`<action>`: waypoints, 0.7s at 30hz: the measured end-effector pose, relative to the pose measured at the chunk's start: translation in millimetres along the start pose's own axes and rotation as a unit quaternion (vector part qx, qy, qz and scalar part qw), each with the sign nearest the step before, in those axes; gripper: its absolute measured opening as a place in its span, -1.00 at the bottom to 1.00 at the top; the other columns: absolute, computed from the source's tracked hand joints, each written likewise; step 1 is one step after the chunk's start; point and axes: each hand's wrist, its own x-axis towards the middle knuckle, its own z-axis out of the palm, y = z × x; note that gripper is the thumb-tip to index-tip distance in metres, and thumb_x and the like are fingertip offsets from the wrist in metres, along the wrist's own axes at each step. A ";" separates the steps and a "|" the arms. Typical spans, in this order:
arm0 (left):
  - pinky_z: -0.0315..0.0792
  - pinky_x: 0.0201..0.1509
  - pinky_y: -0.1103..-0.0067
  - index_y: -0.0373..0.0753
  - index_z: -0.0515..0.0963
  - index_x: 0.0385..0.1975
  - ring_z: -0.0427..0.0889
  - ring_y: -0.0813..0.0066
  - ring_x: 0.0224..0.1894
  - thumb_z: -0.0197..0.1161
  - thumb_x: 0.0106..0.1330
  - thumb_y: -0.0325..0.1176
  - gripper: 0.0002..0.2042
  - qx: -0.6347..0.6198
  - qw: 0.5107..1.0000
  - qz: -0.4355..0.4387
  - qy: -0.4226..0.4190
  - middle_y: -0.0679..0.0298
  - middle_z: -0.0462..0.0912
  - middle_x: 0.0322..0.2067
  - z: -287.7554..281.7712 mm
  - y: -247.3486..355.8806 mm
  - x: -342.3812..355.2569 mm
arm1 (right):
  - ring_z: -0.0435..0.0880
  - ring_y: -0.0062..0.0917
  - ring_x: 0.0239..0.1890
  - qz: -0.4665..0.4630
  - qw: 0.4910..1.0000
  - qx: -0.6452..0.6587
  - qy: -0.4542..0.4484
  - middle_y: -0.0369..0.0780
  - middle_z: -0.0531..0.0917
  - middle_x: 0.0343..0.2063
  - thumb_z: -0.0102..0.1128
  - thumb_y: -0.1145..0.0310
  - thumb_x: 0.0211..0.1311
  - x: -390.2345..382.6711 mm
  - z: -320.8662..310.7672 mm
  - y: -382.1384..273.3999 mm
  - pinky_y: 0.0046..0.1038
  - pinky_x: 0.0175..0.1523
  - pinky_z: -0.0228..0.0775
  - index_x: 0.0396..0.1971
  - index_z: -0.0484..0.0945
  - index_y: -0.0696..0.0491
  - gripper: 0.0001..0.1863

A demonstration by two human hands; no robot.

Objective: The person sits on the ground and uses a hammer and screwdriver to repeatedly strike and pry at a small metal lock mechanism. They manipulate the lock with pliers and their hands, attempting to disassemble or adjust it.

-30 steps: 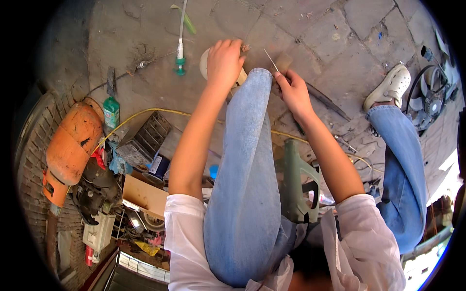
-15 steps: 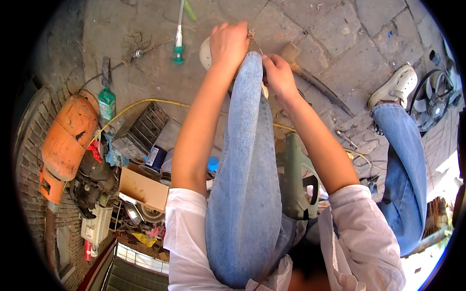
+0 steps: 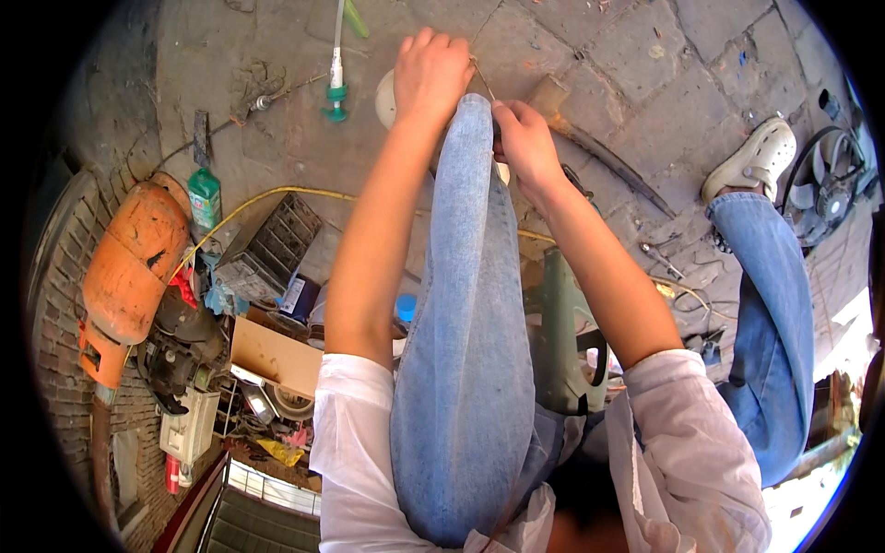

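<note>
Beyond my raised knee in blue jeans (image 3: 461, 276), both my hands work close together. My left hand (image 3: 431, 78) is back-up with its fingers curled down, and whatever they grip is hidden. A thin wire (image 3: 484, 79) stretches from beside it to my right hand (image 3: 525, 138), where thumb and fingers are pinched together on it. Part of a white clog (image 3: 387, 100) pokes out by my left hand. Just right of the hands lies a hammer (image 3: 608, 157) with a dark wooden handle.
A syringe with green fittings (image 3: 335, 92) lies on the paving. To the left are an orange gas cylinder (image 3: 134, 267), a green bottle (image 3: 204, 198), a grey metal case (image 3: 267, 244) and a cardboard box (image 3: 275, 357). A fan (image 3: 825, 184) stands far right; a green plastic stool (image 3: 558, 341) sits below me.
My left hand has shifted slightly, its knuckles now a little higher in view. My right hand stays nearly where it was on the wire. The whole view has moved slightly.
</note>
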 end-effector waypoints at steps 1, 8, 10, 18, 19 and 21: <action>0.39 -0.02 0.36 -0.17 0.60 -0.44 0.55 0.28 -0.14 0.45 -0.03 -0.23 -0.77 0.007 1.000 -0.002 0.002 0.30 0.63 -0.39 0.4 0.6 -0.1 | 0.44 -0.66 -0.55 -0.004 1.000 0.012 0.005 -0.30 0.56 -0.50 0.01 0.22 0.43 1.6 1.2 0.5 -0.52 -0.46 0.31 -0.20 0.53 0.19 -0.69; 0.38 -0.05 0.37 -0.17 0.61 -0.48 0.55 0.30 -0.18 0.45 -0.05 -0.21 -0.77 0.024 1.000 -0.006 0.017 0.33 0.64 -0.42 3.6 0.5 -0.8 | 0.44 -0.65 -0.55 0.007 1.000 0.020 0.008 -0.30 0.54 -0.52 -0.01 0.22 0.44 5.8 6.3 -0.7 -0.50 -0.46 0.31 -0.22 0.53 0.20 -0.69; 0.38 -0.06 0.39 -0.18 0.61 -0.51 0.56 0.30 -0.19 0.44 -0.06 -0.23 -0.79 0.019 0.999 0.000 0.028 0.32 0.64 -0.44 4.2 0.3 -1.0 | 0.44 -0.64 -0.55 0.014 0.999 0.033 0.009 -0.30 0.54 -0.52 -0.02 0.22 0.45 4.9 8.6 -2.3 -0.49 -0.45 0.32 -0.20 0.53 0.20 -0.69; 0.38 -0.12 0.42 -0.19 0.61 -0.58 0.56 0.32 -0.24 0.37 -0.08 -0.30 -0.87 0.006 0.997 0.019 0.068 0.29 0.63 -0.50 5.2 0.5 -1.6 | 0.48 -0.61 -0.51 0.034 0.997 0.071 0.003 -0.28 0.55 -0.46 -0.10 0.20 0.48 -1.1 20.2 -8.5 -0.49 -0.39 0.39 -0.09 0.49 0.22 -0.64; 0.38 -0.13 0.42 -0.19 0.61 -0.59 0.56 0.31 -0.24 0.37 -0.08 -0.30 -0.87 0.006 0.997 0.019 0.072 0.29 0.63 -0.51 5.6 0.4 -1.6 | 0.46 -0.62 -0.51 0.036 0.997 0.074 0.004 -0.29 0.54 -0.47 -0.11 0.19 0.49 -1.8 20.7 -9.6 -0.49 -0.40 0.36 -0.13 0.51 0.21 -0.63; 0.38 -0.14 0.42 -0.19 0.60 -0.60 0.56 0.31 -0.25 0.37 -0.08 -0.30 -0.87 0.004 0.997 0.018 0.077 0.29 0.63 -0.52 6.8 0.0 -1.3 | 0.46 -0.62 -0.51 0.040 0.996 0.081 0.002 -0.31 0.53 -0.48 -0.11 0.19 0.49 -2.7 20.6 -12.2 -0.49 -0.40 0.36 -0.15 0.51 0.20 -0.65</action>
